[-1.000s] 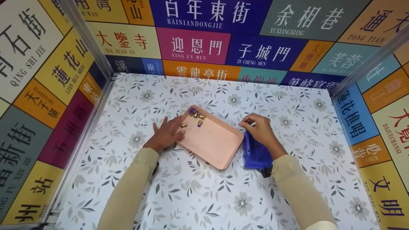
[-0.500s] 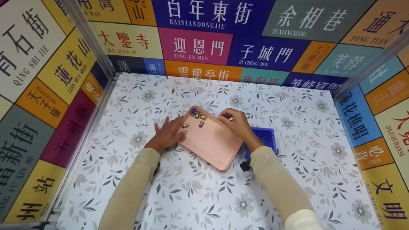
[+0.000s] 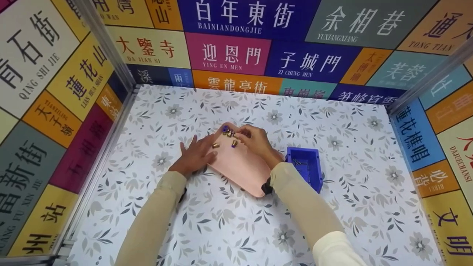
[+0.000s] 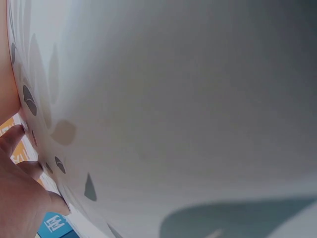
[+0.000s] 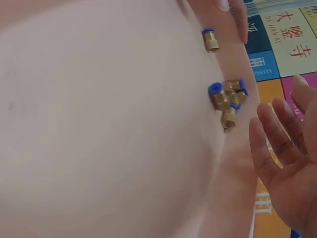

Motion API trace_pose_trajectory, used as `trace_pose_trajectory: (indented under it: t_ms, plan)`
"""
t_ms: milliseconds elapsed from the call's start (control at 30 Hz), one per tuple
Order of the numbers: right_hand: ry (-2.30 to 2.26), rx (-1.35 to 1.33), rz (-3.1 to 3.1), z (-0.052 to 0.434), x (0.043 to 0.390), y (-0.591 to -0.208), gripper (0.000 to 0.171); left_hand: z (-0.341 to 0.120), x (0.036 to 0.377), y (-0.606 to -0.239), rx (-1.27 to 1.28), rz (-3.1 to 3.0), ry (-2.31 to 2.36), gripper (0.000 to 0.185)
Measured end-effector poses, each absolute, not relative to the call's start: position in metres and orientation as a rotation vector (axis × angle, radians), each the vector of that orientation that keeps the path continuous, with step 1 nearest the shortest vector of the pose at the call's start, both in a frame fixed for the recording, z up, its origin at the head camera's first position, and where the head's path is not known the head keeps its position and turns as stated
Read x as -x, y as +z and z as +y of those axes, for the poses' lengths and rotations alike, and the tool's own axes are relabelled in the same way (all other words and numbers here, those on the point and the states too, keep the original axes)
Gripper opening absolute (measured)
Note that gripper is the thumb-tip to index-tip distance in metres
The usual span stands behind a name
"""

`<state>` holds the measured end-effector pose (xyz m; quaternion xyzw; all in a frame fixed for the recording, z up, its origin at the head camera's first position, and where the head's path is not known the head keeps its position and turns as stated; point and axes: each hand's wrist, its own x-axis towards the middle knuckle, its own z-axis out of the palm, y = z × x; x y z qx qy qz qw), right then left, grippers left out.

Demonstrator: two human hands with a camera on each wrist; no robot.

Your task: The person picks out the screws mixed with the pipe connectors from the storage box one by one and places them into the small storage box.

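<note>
Over the pink tray (image 3: 244, 168), right hand (image 3: 257, 142) is hovering by brass fittings (image 3: 229, 133), fingers open; left hand (image 3: 194, 157) is pressing flat on tray edge.

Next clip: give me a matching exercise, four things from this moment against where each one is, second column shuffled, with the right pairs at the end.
Things:
1. left hand
2. right hand
3. blue bin
4. brass fittings

Places:
A. on the table, right of the pink tray
B. clustered at the tray's far corner
C. flat on the tray's left edge
D. over the tray, beside the fittings

Pairs: 1-C, 2-D, 3-A, 4-B
</note>
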<state>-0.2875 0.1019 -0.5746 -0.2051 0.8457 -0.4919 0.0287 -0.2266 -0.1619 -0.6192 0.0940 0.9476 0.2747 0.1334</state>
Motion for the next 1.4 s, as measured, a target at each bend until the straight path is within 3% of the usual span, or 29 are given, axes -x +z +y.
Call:
trace_pose_trajectory:
  t_ms: [500, 800, 1400]
  plan:
    - [-1.395, 0.396, 2.651, 0.078, 0.296, -0.601, 0.037, -0.159, 0.229, -0.621, -0.246, 2.761, 0.788, 0.07]
    - [-1.34, 0.245, 2.629, 0.075, 0.296, -0.606, 0.025, -0.159, 0.228, -0.619, -0.243, 2.749, 0.784, 0.07]
    - [-1.291, 0.246, 2.783, 0.071, 0.298, -0.613, 0.026, -0.165, 0.226, -0.622, -0.306, 2.764, 0.808, 0.067]
